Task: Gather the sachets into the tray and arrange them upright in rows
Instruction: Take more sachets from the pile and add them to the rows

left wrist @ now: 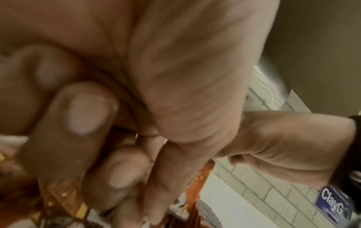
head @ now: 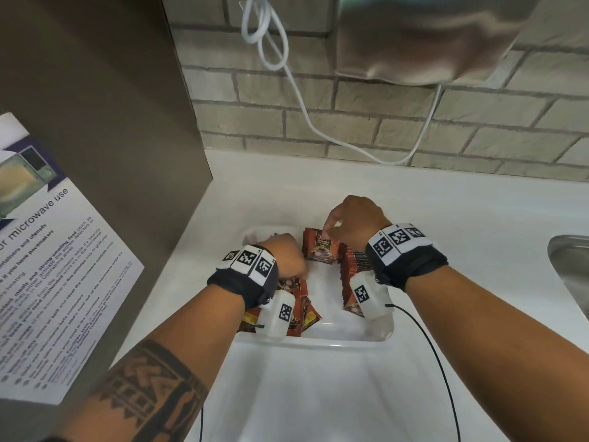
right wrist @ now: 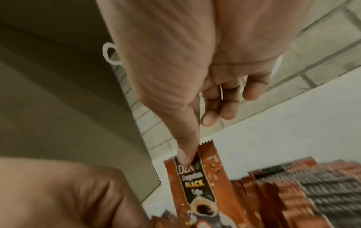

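The right hand (head: 350, 223) pinches the top edge of one upright coffee sachet (head: 320, 247) between thumb and forefinger, at the far side of the white tray (head: 334, 341). The left hand (head: 287, 256) is curled down among loose sachets (head: 302, 311) lying flat at the tray's near left; whether it grips one I cannot tell. A standing row of sachets (head: 353, 269) fills the tray's right side. The thin packet could slip or lean and tip that row. Bare tray floor lies between the row and the loose pile; the counter (head: 446, 212) is open to the right, toward a sink (head: 570, 266).
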Tool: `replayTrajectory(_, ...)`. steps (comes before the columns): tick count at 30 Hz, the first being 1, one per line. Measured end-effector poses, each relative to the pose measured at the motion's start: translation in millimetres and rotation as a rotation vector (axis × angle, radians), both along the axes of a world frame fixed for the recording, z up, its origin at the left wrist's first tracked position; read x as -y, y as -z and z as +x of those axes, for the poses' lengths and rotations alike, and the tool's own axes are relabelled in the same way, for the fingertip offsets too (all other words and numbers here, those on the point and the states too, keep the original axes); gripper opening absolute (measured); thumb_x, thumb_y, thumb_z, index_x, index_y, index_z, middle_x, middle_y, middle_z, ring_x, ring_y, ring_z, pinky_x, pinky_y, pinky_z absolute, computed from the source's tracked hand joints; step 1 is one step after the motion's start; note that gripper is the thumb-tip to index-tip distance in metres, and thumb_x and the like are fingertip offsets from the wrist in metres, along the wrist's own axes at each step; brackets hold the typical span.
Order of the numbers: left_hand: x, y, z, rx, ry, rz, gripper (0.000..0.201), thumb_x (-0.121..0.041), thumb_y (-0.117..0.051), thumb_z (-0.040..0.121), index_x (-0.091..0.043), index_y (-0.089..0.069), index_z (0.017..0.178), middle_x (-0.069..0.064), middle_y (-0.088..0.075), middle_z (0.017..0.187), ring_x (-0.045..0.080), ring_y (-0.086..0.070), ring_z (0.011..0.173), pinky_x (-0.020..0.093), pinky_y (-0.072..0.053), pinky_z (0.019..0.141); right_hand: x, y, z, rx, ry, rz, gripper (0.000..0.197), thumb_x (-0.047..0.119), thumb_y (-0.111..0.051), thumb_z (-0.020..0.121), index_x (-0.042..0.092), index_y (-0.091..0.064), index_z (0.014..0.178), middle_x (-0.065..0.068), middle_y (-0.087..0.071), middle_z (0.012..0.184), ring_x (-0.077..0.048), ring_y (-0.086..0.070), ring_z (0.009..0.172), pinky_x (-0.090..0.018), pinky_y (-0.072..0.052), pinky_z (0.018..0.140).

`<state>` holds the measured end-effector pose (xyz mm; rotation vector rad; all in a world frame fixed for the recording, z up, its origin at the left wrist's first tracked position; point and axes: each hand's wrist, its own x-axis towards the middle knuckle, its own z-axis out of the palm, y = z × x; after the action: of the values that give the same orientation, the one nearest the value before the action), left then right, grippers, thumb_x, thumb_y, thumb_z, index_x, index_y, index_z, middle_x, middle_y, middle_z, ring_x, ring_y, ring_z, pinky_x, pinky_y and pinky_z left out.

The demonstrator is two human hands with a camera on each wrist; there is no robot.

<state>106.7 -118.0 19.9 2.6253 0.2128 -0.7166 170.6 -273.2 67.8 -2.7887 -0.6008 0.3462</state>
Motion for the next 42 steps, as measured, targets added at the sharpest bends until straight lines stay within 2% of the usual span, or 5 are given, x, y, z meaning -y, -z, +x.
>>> replayTrajectory(7,27,9,8,-0.042,0.160,-0.025,0.037,-0.021,-0.052,0.099,-0.006,-0.062,0.132,0.015,-0.063,0.129,0.030,-0.060,0.116,0.033,-0.049,0.096,-13,28,2,0.039,0.013,-0.222,0.023,0.030,-0.056,0.088,0.024,-0.073,0.100,0.001,-0.061,0.106,-0.023,-0.053,0.108,-0.035,-0.043,0.089)
replayTrajectory(25,30,22,22,-0.065,0.160,0.005,0.038,-0.028,-0.060,0.096,-0.010,-0.064,0.128,0.010,-0.068,0.120,0.027,-0.063,0.107,0.033,-0.052,0.089,-8,28,5,-0.023,-0.005,-0.098,0.021,0.019,-0.064,0.086,0.036,-0.071,0.075,0.013,-0.061,0.092,-0.017,-0.058,0.102,-0.034,-0.038,0.092)
replayTrajectory(34,33,13,20,-0.085,0.271,0.025,0.039,-0.025,-0.050,0.102,-0.013,-0.059,0.138,0.009,-0.059,0.140,0.027,-0.056,0.124,0.036,-0.046,0.106,-3,20,7,-0.011,0.012,-0.028,0.013,0.022,-0.069,0.085,0.035,-0.070,0.080,0.018,-0.048,0.078,-0.015,-0.057,0.102,-0.032,-0.036,0.092)
replayTrajectory(39,24,5,17,-0.053,0.124,-0.056,0.033,-0.027,-0.057,0.095,-0.010,-0.070,0.121,0.006,-0.069,0.122,0.025,-0.066,0.105,0.031,-0.054,0.081,3,11,1,0.013,0.027,0.044,0.016,0.021,-0.066,0.087,0.035,-0.070,0.081,0.015,-0.052,0.088,-0.014,-0.058,0.102,-0.032,-0.042,0.095)
replayTrajectory(42,7,-7,7,0.050,0.069,-0.129,0.029,-0.030,-0.058,0.095,-0.020,-0.074,0.116,-0.003,-0.070,0.121,0.017,-0.063,0.105,0.031,-0.051,0.093,14,-1,-9,-0.009,0.054,0.194,0.018,0.016,-0.062,0.088,0.029,-0.073,0.081,0.019,-0.057,0.080,-0.009,-0.060,0.088,-0.020,-0.045,0.073)
